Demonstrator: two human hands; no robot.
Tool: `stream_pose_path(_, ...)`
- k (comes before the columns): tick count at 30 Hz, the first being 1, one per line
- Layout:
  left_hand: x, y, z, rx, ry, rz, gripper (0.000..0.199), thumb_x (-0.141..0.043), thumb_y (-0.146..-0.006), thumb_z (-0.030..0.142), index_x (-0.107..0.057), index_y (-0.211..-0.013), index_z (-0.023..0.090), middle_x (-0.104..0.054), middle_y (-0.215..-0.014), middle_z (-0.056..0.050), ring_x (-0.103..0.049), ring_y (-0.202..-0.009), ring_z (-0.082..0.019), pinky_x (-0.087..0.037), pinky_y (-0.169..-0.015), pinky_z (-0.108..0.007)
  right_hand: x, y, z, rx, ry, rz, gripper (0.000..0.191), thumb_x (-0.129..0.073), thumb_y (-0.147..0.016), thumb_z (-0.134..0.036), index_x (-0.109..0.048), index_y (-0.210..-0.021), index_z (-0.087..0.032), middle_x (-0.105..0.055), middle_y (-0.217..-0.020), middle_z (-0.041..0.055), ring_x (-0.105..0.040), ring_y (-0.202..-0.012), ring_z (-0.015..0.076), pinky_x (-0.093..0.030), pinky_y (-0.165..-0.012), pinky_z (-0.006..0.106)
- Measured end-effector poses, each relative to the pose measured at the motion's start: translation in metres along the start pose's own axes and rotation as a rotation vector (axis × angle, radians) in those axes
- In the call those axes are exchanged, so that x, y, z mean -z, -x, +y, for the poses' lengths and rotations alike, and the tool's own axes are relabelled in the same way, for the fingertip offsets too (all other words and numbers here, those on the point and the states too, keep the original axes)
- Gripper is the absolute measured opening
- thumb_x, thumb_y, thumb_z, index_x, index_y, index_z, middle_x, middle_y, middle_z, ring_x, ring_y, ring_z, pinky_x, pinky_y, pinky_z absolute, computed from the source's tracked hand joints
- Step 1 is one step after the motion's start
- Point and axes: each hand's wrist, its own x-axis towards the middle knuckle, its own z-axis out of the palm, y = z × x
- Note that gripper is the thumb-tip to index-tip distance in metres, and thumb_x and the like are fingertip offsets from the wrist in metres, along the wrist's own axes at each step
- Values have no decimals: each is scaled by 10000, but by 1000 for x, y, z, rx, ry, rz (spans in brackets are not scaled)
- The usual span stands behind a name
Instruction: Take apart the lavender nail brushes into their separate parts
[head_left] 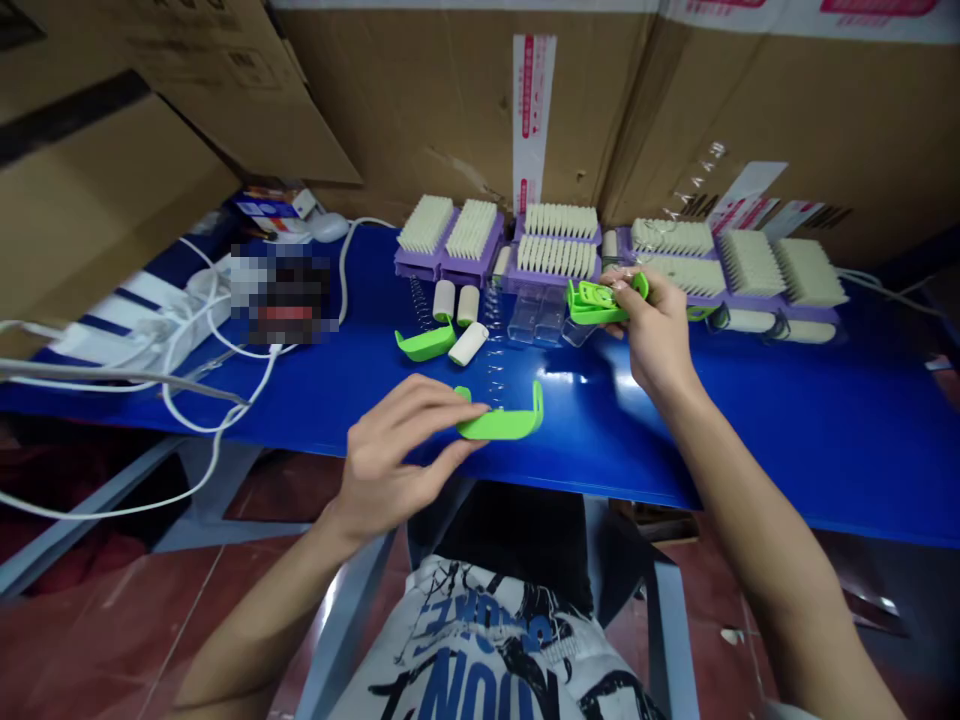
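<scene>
Above the front edge of the blue table, my left hand point(401, 455) pinches a bright green U-shaped plastic bracket point(501, 425) between thumb and fingers. My right hand point(649, 320), farther back, grips a similar green plastic piece point(600, 302) with a smaller green part in it; the fingertips partly cover it. Another green bracket point(425, 344) lies on the table beyond my left hand, beside a cream roller point(469, 343) with a green end. Two more cream rollers stand behind these. Clear plastic pieces point(536, 315) lie to the left of my right hand.
Purple blocks with cream bristles point(559, 257) line the back of the blue table point(810, 430), against cardboard boxes point(457, 100). Transparent coils point(495, 350) lie mid-table. White cables point(217, 440) and a power strip run along the left. A pixelated patch hides one object there.
</scene>
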Motion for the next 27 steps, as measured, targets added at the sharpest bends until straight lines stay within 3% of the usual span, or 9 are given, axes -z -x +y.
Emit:
stream_pose_path(5,-11,-2,-2,-541,-401,-17,157,-737,-1021,16,-823,-1131,89,-878,-1023,-120,-819,-930,-268,-732,-767,-400,2,-6,7,-12,-10,23,199,-784,-917,-433,-704,-930,-251,-695,-953,29,-664,-714,138,-519,-520,234)
stream_pose_path(10,-10,-12,-14,-778,-483,-58,188,-798,-936,-61,-849,-997,109,-889,-1039,-92,-850,-946,-230,-773,-797,-311,6,-9,13,-26,1,27,152,-749,-965,-395,-712,-969,-247,-701,-960,35,-656,-683,132,-539,-525,252)
stream_pose_path(15,-7,-14,-29,-844,-532,-150,264,-844,-895,-53,-868,-1072,142,-885,-1154,-87,-852,-1065,-252,-794,-875,-344,10,-12,17,-5,45,28,148,-741,-989,-391,-701,-964,-251,-679,-920,24,-646,-669,133,-520,-509,253)
stream_pose_path(21,-23,-15,-38,-847,-490,-136,269,-666,-1015,-37,-843,-902,130,-874,-980,-66,-826,-874,-221,-706,-650,-315,7,-7,17,118,63,-22,333,-785,-988,-598,-706,-964,-275,-673,-904,13,-596,-630,141,-480,-486,285)
stream_pose_path(24,-32,-14,-43,-860,-461,-200,238,-647,-1022,-36,-835,-938,83,-867,-1046,-104,-818,-932,-237,-699,-741,-341,3,0,9,236,130,-46,314,-749,-1028,-608,-744,-1054,-295,-727,-979,24,-640,-711,172,-550,-593,339)
stream_pose_path(27,-37,-13,-47,-804,-466,-255,157,-684,-1030,15,-834,-1075,24,-860,-1178,-151,-816,-1016,-290,-701,-812,-403,-2,8,0,369,254,-25,224,-671,-1099,-497,-766,-1114,-294,-776,-1059,35,-725,-928,216,-609,-825,409)
